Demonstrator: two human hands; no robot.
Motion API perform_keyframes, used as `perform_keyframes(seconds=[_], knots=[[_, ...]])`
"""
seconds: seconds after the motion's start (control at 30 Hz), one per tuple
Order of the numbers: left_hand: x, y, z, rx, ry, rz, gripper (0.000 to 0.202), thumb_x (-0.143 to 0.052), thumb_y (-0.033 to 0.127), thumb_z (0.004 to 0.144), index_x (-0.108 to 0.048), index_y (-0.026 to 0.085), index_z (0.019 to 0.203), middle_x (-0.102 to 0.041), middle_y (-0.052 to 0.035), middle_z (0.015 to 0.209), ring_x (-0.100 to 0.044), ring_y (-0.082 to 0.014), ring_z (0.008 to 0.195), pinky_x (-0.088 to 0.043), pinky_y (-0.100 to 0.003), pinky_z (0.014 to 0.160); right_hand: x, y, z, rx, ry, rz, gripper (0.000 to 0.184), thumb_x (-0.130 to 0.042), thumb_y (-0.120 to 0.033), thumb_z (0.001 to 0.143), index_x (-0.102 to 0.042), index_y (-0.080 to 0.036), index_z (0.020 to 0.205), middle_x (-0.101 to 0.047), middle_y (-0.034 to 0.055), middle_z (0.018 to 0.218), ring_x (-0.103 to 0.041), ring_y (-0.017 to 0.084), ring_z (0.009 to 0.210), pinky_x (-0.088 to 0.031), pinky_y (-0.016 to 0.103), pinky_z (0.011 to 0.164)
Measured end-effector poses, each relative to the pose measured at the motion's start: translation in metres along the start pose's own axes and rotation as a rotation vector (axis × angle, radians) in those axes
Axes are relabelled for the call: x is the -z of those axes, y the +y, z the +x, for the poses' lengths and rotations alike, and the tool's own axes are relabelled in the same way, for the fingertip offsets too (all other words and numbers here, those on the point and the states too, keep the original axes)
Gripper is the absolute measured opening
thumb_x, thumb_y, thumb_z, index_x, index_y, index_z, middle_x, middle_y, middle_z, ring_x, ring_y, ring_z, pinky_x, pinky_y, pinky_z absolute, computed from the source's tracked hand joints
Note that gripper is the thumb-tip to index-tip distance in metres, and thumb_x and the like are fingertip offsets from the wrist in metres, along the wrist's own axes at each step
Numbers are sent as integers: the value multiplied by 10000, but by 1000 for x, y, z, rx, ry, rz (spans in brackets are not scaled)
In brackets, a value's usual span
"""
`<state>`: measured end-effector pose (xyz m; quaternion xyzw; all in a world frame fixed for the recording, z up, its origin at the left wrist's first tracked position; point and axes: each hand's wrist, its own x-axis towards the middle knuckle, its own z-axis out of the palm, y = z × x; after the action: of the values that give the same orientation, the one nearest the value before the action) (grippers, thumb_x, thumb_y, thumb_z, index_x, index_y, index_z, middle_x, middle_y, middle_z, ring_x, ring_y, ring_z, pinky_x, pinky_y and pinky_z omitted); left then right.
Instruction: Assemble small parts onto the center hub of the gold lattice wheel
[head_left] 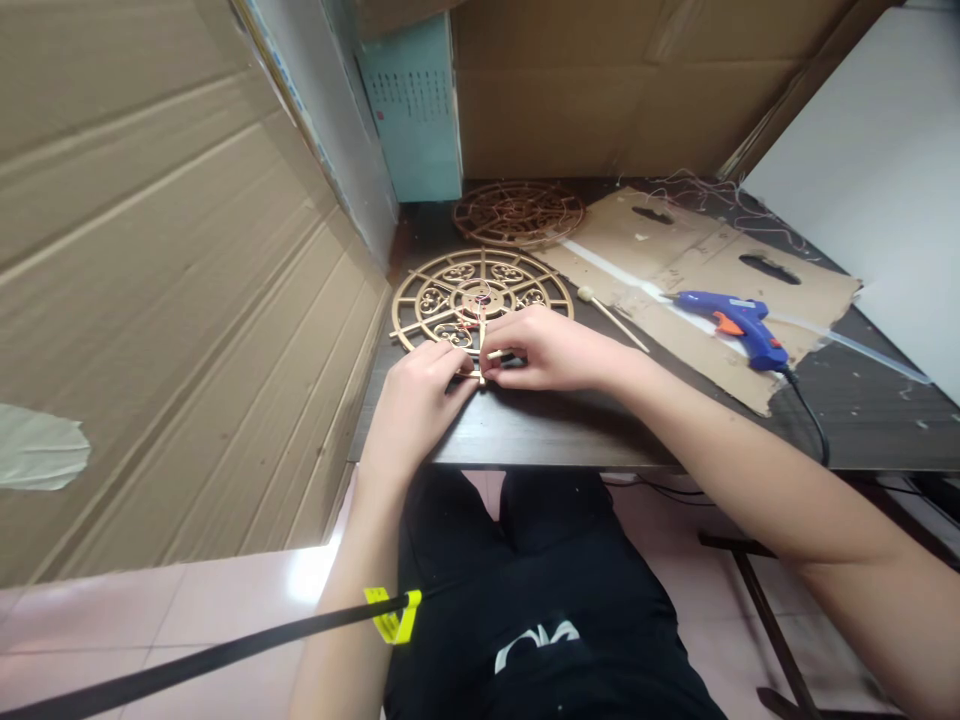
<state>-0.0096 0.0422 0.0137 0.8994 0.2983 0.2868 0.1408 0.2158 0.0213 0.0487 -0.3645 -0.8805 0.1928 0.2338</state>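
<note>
A light wooden openwork wheel, with rings, spokes and scroll ornaments, lies flat near the table's front edge. Thin red and white wires run over its hub. My left hand is closed at the near rim, its thumb and fingers pinching by a spoke's outer end. Opposite it, my right hand is closed too, fingertips at the same spoke end. A short pale wooden stick pokes out between the right fingers. The hands cover part of the near rim, so the exact contact is hidden.
Behind lies a darker brown wheel. A blue glue gun rests on a cardboard sheet, beside a thin stick with a round head. Loose wires lie at the back. A tall cardboard wall stands close on the left.
</note>
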Motion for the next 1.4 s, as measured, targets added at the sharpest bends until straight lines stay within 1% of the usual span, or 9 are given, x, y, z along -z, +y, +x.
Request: perform_keyframes(seconds=[0.27,0.43,0.5,0.63,0.7,0.87,1.07,1.23,1.4], knots=[[0,0,0,3,4,-9,82,-675,152,966,-675,190,893,-735,-72,989,-681,-248,952,-517,-389,846,-1,-1,0,17,-2,-40,130,-627,-73,869,-663,-158,778,-696,42,862,-580,147,777,-406,283,748],[0,-1,0,-13,11,-4,69,-677,159,960,-681,200,904,-744,-74,995,-688,-249,951,-530,-397,858,-2,-3,0,18,-45,-59,130,-617,-63,836,-630,-164,756,-652,20,808,-557,135,750,-382,268,712],[1,-1,0,-13,12,3,69,-671,170,968,-679,199,906,-745,-78,1002,-690,-250,954,-529,-395,856,-2,-3,0,9,-28,-72,119,-625,-69,818,-630,-162,745,-652,18,796,-549,130,729,-377,267,700],[1,0,0,-6,15,4,73,-685,175,966,-672,195,896,-746,-79,1003,-695,-249,956,-528,-390,859,0,-1,0,-28,58,-78,75,-643,-115,832,-689,-159,792,-703,33,807,-587,143,747,-407,280,739],[1,0,0,-19,21,16,80,-693,175,963,-670,192,888,-748,-80,997,-695,-248,948,-527,-390,854,1,0,0,-47,65,-79,75,-651,-130,834,-712,-155,799,-720,38,802,-602,146,745,-413,285,744],[0,1,0,-63,28,48,98,-668,191,989,-678,178,892,-754,-92,996,-698,-249,946,-529,-391,844,2,0,0,-49,33,-39,98,-652,-131,835,-744,-153,810,-733,42,811,-609,143,750,-420,283,745],[-2,1,-1,-67,23,80,108,-664,188,988,-679,183,881,-738,-76,947,-678,-233,892,-522,-376,801,2,-1,-1,-3,6,-29,102,-642,-119,848,-715,-161,791,-713,41,820,-588,144,767,-423,288,755],[-2,0,-1,-74,22,79,82,-673,185,982,-690,185,902,-744,-78,968,-687,-237,913,-537,-385,820,0,1,0,-7,-8,-79,113,-635,-129,882,-686,-160,786,-694,33,821,-570,134,748,-394,286,729],[-2,0,-1,-68,23,62,68,-677,193,980,-696,192,915,-751,-77,980,-694,-239,925,-547,-390,824,-2,0,0,-42,-36,-154,101,-627,-116,874,-667,-161,792,-698,44,858,-568,146,768,-382,282,727]])
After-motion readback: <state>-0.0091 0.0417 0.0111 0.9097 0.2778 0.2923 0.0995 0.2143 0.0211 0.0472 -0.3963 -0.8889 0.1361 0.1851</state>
